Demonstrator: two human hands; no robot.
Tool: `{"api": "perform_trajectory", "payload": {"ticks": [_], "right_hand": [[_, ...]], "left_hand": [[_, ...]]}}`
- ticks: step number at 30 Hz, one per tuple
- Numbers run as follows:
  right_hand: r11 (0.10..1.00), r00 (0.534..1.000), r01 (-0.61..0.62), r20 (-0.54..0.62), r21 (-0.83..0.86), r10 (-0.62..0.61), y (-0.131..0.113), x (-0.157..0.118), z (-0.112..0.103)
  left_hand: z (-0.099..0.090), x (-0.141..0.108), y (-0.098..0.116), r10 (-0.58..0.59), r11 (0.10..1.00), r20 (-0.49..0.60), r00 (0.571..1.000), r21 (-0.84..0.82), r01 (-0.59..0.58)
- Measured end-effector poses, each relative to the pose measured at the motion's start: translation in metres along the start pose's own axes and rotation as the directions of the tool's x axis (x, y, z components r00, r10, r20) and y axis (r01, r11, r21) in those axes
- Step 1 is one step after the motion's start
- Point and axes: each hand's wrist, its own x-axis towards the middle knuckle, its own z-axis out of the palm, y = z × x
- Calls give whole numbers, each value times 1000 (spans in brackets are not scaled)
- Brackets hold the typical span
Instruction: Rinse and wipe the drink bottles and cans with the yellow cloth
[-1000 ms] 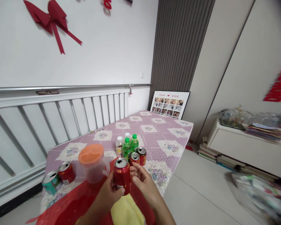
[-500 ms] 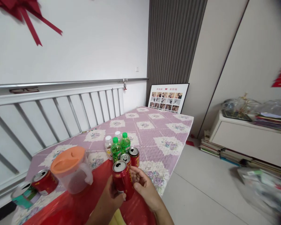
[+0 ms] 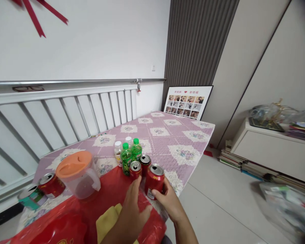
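Note:
A red soda can point(image 3: 154, 181), its top opened, is gripped at its right side by my right hand point(image 3: 170, 200), close to the table's right edge. My left hand point(image 3: 134, 208) is off that can, fingers apart, just left of it over the red plastic sheet. Behind the hands stand a smaller red can point(image 3: 135, 170) and a dark red can point(image 3: 145, 161). Two green-capped bottles point(image 3: 126, 159) and two white-capped bottles point(image 3: 118, 154) are grouped behind those. A yellow cloth point(image 3: 106, 218) lies partly under my left wrist.
A clear pitcher with an orange lid point(image 3: 76, 164) stands left on the flowered tablecloth point(image 3: 183, 154). Farther left are another red can point(image 3: 52, 185) and a teal can point(image 3: 32, 196). A red scalloped tray point(image 3: 63, 230) lies in front. Stacked books point(image 3: 246, 169) and a plastic bag point(image 3: 287, 203) are on the floor at right.
The red can has moved right, from between both hands to beside the dark red can. My left hand has let go of it; my right hand still holds it.

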Motion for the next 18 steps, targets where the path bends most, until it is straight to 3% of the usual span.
{"api": "perform_trajectory", "payload": {"ticks": [2,5,7,9,18], "right_hand": [[994,986,1,-165,-105,-19,5,4,-12],[976,932,-54,-361,-212,-27,14,12,-25],[969,906,-87,-424,-233,-20,18,15,-29],[960,890,-112,-456,-256,-17,21,17,-28],[916,894,-161,-447,-367,-22,25,28,-9]], "left_hand": [[-15,-12,-3,43,977,164,985,198,-75],[-29,-28,-12,-104,897,330,938,439,-55],[-30,-35,-16,-217,839,333,918,543,1],[-26,-38,-18,-259,808,306,916,588,32],[-18,-37,-8,-215,826,287,933,563,17]]}}
